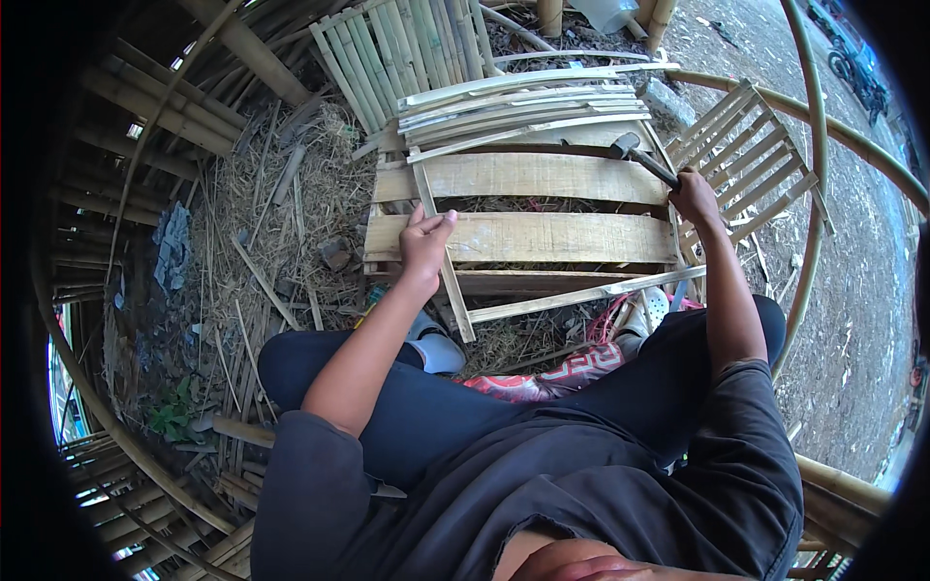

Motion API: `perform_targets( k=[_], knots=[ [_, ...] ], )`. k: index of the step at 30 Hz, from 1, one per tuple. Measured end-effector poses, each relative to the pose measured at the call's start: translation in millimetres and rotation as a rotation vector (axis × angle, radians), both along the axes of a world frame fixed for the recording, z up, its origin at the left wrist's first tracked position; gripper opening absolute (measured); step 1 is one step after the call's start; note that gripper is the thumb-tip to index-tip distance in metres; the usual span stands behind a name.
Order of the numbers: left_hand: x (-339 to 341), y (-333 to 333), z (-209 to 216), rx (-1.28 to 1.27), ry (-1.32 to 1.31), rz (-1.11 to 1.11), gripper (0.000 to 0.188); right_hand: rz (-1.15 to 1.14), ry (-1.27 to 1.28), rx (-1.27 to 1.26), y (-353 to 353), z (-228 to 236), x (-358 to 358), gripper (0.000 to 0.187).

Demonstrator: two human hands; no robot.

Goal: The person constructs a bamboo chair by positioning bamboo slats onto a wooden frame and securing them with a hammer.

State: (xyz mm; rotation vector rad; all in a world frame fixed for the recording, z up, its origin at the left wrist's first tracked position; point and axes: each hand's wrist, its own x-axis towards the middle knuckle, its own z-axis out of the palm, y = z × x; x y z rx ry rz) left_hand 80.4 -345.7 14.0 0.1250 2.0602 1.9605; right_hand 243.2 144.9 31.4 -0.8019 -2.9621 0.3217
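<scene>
Two hands share the work: the left hand [426, 240] pinches a thin pale bamboo strip [444, 261] laid upright across the flat split-bamboo slats [542, 237] of a low frame, fingers bent round it, while the right hand [696, 194] is closed on the handle of a dark metal-headed hammer [641, 158] raised above the frame's right edge. Nailing the strip down looks to be the step in hand; the blow calls for a steady strip. More loose strips [523, 105] lie piled at the far end.
</scene>
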Motion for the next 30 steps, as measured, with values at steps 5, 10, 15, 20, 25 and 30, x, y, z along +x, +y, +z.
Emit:
perform_targets(
  k=[5, 10, 15, 20, 25, 30],
  knots=[
    [-1, -4, 10, -0.394, 0.079, -0.068, 0.025, 0.010, 0.019, 0.059, -14, 15, -5, 0.022],
    [-7, -6, 16, -0.462, 0.078, -0.111, 0.024, 0.023, 0.114, 0.104, -35, 37, -7, 0.018],
    [-17, -13, 20, -0.391, 0.085, -0.136, 0.027, 0.082, 0.191, 0.057, -67, 54, -11, 0.019],
    [-24, -24, 20, -0.583, 0.146, -0.231, 0.026, 0.101, 0.081, -0.043, -97, 63, -20, 0.021],
    [-28, -23, 67, -0.738, 0.125, -0.432, 0.024, 0.175, 0.024, -0.070, -119, 55, -23, 0.027],
    [-33, -40, 166, -0.795, 0.491, -0.379, 0.019, 0.238, 0.067, -0.264, -145, 49, -29, 0.035]
  ],
)
